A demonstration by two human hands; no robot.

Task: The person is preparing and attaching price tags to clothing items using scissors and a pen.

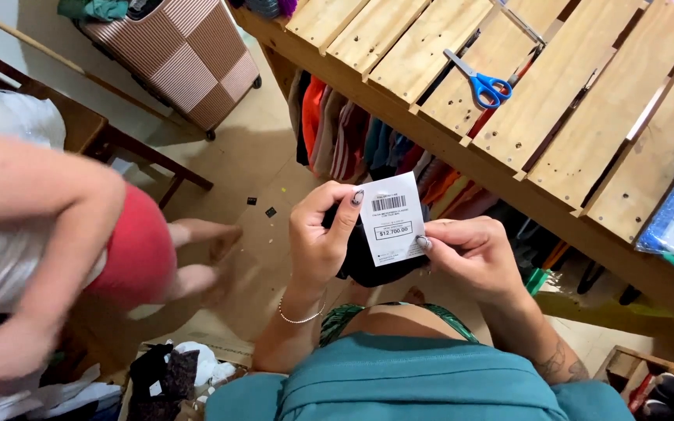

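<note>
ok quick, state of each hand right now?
Left hand: closed, pinching the white paper tag at its top edge, with a black garment behind it.
Right hand: closed, pinching the tag's lower right corner.

Left hand and right hand raised together, fingertips pinched.

Beige tiled floor; slatted wooden bench far right, dark wooden furniture and checked pink suitcase far left.
</note>
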